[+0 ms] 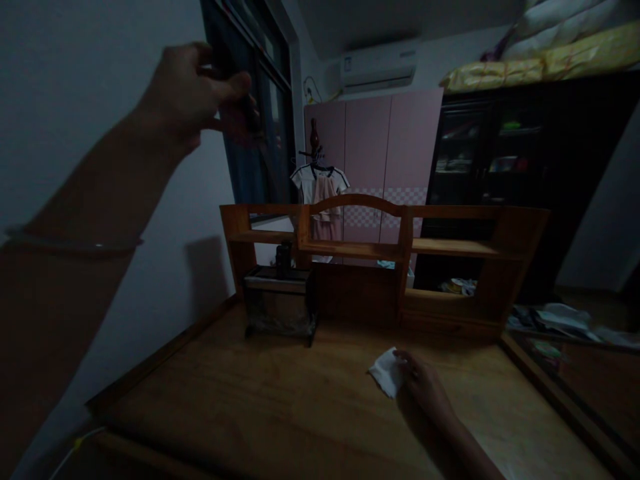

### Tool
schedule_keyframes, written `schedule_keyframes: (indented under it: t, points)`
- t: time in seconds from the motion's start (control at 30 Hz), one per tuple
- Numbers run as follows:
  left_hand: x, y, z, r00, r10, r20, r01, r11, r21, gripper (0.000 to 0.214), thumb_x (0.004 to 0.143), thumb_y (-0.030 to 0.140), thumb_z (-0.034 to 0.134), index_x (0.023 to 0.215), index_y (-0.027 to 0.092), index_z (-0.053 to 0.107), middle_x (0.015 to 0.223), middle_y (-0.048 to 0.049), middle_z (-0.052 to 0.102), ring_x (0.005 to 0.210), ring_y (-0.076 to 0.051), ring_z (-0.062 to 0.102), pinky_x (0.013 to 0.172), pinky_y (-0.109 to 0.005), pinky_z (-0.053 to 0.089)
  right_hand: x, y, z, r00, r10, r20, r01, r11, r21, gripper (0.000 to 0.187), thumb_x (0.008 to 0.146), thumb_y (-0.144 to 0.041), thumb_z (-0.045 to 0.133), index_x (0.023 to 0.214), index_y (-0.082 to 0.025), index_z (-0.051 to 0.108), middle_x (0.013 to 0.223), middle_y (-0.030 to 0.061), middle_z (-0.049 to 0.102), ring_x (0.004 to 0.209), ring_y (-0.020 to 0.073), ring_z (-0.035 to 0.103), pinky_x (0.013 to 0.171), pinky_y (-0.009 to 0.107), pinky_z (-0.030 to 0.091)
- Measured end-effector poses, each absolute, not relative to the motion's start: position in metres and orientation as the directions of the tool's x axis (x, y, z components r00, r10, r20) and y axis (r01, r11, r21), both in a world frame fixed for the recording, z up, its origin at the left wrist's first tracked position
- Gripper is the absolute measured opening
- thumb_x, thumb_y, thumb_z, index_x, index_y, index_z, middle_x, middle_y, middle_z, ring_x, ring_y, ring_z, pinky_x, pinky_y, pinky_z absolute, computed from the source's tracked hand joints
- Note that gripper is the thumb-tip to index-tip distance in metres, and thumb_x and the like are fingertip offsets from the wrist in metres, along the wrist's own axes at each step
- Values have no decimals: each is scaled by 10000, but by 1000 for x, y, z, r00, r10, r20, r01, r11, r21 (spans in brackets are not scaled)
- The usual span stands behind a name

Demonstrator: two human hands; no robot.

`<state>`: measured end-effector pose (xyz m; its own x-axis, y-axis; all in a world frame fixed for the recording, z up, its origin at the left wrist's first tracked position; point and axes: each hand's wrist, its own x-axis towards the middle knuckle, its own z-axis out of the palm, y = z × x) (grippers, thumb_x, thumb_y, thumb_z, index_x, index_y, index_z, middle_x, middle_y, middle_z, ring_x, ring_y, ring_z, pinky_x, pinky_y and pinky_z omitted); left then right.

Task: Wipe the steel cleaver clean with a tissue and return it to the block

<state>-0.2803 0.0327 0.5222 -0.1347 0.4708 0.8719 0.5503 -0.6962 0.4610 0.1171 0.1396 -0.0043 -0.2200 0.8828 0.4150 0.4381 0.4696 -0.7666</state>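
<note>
At the upper left my left hand [200, 87] is raised in front of the window. Its fingers are curled round a dark, thin thing that blends into the dark window behind, so its kind is unclear. A bracelet [75, 241] circles that forearm. Lower right, my right hand [423, 383] pinches a crumpled white tissue or cloth [386, 373] over the wooden desktop [310, 413]. Whether the white piece touches the wood is hard to tell. Farther back on the desktop stands a small dark-framed box with clear-looking sides [277, 310], with a black object [283, 259] on its top.
A wooden shelf unit [357, 250] rises along the desktop's far edge. The wall [165, 280] bounds the left side. Behind are a clothes stand with a shirt [320, 180], a pink wardrobe [367, 147] and a dark cabinet [520, 147]. Papers [565, 317] lie at the right.
</note>
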Motion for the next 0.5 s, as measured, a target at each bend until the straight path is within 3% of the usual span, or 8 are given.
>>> schedule_keyframes:
  t: [0.23, 0.37, 0.5]
  points:
    - [-221, 68, 392, -212, 647, 732, 19, -747, 665, 202, 806, 250, 722, 940, 183, 585, 904, -3, 698, 1000, -209, 656, 895, -458, 533, 104, 124, 22, -249, 929, 275, 75, 301, -951, 414, 790, -427, 631, 1137, -210, 692, 1097, 113, 721, 954, 296, 683, 803, 406, 537]
    - [-184, 94, 285, -216, 840, 498, -321, -542, 776, 282, 758, 271, 769, 929, 174, 568, 922, -26, 694, 1007, -251, 670, 837, -440, 574, 96, 109, 33, -293, 949, 114, -130, 79, -988, 395, 735, -460, 714, 990, -160, 750, 986, 140, 739, 870, 297, 697, 738, 386, 535]
    - [-153, 112, 189, -139, 958, 250, -546, -285, 788, 355, 738, 297, 798, 983, 186, 565, 966, -52, 701, 974, -237, 685, 834, -442, 580, 95, 101, 46, -345, 937, 63, -176, 1, -984, 466, 748, -425, 730, 1154, -199, 697, 1154, 113, 701, 962, 277, 678, 826, 388, 530]
